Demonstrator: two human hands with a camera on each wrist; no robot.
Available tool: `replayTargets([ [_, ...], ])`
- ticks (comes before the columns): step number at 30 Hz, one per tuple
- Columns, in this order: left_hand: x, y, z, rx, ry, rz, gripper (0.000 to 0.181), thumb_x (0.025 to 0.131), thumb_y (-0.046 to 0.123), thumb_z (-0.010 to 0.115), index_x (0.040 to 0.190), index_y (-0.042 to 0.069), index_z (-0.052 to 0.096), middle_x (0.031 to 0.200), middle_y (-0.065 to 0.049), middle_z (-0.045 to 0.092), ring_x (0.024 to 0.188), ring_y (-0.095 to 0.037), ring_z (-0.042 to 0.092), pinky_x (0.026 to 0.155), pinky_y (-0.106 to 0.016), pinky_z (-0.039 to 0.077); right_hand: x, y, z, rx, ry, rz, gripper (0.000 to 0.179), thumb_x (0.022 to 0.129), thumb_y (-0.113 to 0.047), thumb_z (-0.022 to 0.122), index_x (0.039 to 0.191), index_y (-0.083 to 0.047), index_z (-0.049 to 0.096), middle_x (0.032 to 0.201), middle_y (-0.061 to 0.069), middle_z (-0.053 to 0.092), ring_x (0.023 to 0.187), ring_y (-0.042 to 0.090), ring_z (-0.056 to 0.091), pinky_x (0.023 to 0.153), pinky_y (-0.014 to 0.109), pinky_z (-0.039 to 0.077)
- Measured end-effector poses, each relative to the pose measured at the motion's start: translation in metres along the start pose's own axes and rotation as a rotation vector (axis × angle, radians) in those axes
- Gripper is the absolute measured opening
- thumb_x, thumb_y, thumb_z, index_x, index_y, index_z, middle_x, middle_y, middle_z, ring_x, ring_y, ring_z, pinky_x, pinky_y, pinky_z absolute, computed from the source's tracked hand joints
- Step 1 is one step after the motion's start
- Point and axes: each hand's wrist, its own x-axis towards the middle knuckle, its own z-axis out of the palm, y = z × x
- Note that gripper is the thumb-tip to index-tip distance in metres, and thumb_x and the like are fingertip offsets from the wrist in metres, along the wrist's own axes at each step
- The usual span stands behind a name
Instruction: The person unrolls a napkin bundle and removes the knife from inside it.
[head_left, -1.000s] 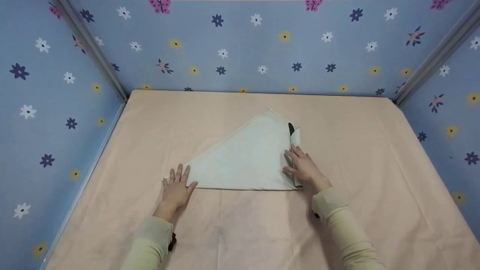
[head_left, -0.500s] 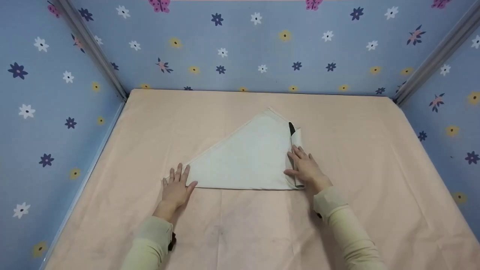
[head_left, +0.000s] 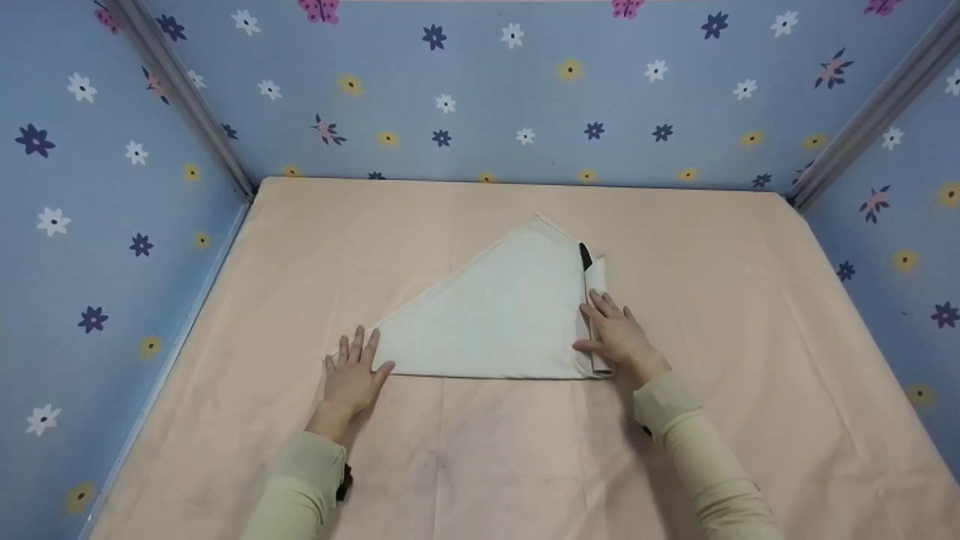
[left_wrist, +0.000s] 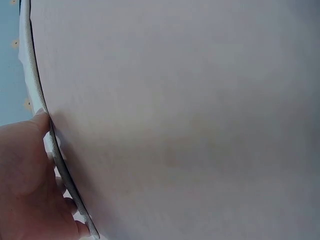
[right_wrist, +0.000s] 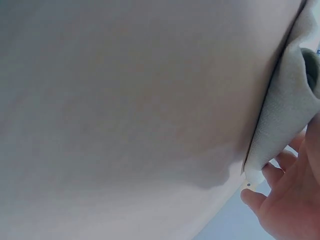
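A pale cloth lies folded into a rough triangle, its straight edge toward me and its peak pointing away. Along its right side runs a narrow folded strip, with a dark patch showing at the top of the fold. My left hand rests with spread fingers on the cloth's left corner. On the folded strip rests my right hand, its fingers extended and thumb apart. In the right wrist view the cloth shows a loose rolled end beside the hand.
The cloth lies on a peach-coloured covering with soft creases. Blue panels with flowers and butterflies stand at the back and both sides. Grey posts join them at the far corners.
My right hand has slid slightly right, and the cloth's right side has shifted that way with it. The gap in the fold beside my thumb has flattened. My left hand stays put.
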Motion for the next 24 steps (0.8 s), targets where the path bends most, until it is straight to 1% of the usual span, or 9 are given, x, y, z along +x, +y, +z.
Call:
replayTargets([
  [7, -0.0005, -0.0005, -0.0003, -0.004, -0.008, -0.011, 0.065, 0.094, 0.044, 0.033, 0.142, 0.006, 0.013, 0.146, -0.02, 0.003, 0.13, -0.042, -0.001, 0.097, -0.064, 0.002, -0.0012, -0.0013, -0.0018, -0.021, -0.003, 0.007, 0.075, 0.079, -0.043, 0.062, 0.134, 0.0, 0.036, 0.145, 0.017, 0.015, 0.132, 0.033, 0.011, 0.101, 0.056, 0.014],
  [14, -0.0012, 0.0004, -0.001, 0.014, -0.009, -0.013, 0.065, 0.094, 0.045, 0.032, 0.142, 0.006, 0.013, 0.146, -0.021, 0.003, 0.13, -0.043, 0.0, 0.097, -0.064, 0.003, -0.0025, -0.0001, -0.0024, -0.038, -0.002, 0.022, 0.075, 0.079, -0.043, 0.063, 0.134, 0.0, 0.036, 0.145, 0.017, 0.015, 0.132, 0.033, 0.012, 0.101, 0.056, 0.014],
  [24, -0.0008, 0.0011, -0.001, 0.012, -0.013, -0.012, 0.065, 0.094, 0.044, 0.032, 0.142, 0.006, 0.013, 0.146, -0.02, 0.003, 0.13, -0.043, 0.0, 0.097, -0.064, 0.003, -0.0053, 0.0051, -0.0035, -0.005, 0.003, 0.026, 0.076, 0.078, -0.041, 0.064, 0.135, -0.001, 0.035, 0.145, 0.017, 0.015, 0.132, 0.033, 0.011, 0.102, 0.056, 0.013],
])
